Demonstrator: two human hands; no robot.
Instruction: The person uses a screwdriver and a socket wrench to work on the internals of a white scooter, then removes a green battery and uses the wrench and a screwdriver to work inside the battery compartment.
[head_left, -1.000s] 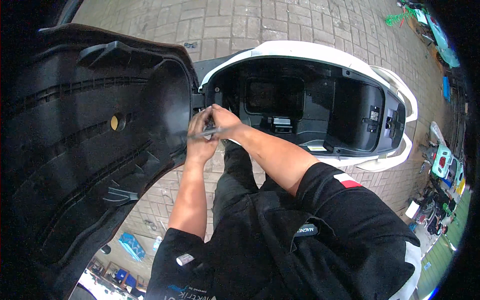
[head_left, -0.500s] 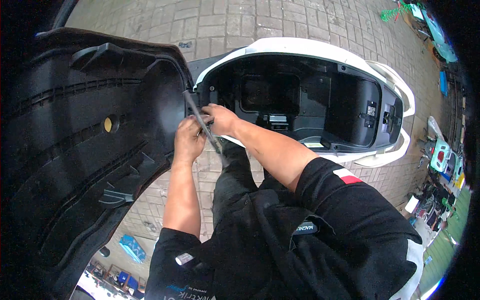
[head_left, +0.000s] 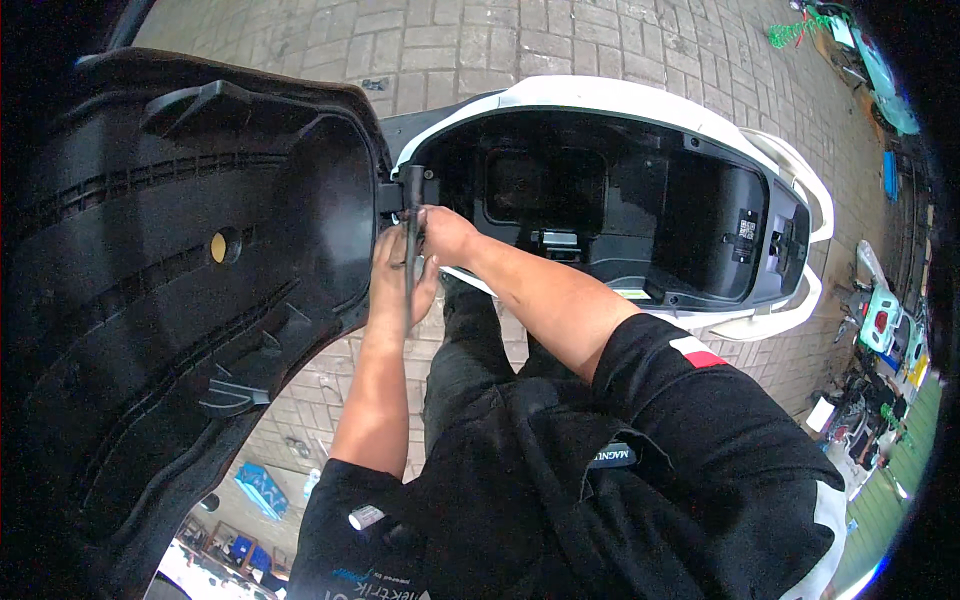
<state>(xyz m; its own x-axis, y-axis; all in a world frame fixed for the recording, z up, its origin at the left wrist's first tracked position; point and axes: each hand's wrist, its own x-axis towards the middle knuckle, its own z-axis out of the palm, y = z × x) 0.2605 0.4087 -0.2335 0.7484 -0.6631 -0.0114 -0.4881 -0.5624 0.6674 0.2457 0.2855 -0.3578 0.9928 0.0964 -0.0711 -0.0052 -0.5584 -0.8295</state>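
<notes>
A long grey bar-shaped hand tool [head_left: 412, 190] lies across the front hinge area of a white scooter's open storage compartment [head_left: 630, 190]. My right hand [head_left: 448, 238] reaches in from the right, fingers curled closed at the tool's middle, their tips partly hidden. Beneath the bar's near half is my left hand [head_left: 388, 285], fingers stretched up on one side and thumb apart on the other. The bar passes over its palm and covers part of it. What the tool's working end meets is hidden. The black underside of the raised seat [head_left: 330, 200] stands close on the left.
White grab rails [head_left: 800, 200] stick out at the scooter's rear. Grey paving [head_left: 450, 60] surrounds it. Another scooter, light green [head_left: 880, 320], stands at the far right, and a blue box [head_left: 262, 490] is at the lower left.
The bar has swung from a slant to nearly straight up and down in the picture. My left hand has shifted slightly right and its fingers have spread; my right hand is almost where it was.
</notes>
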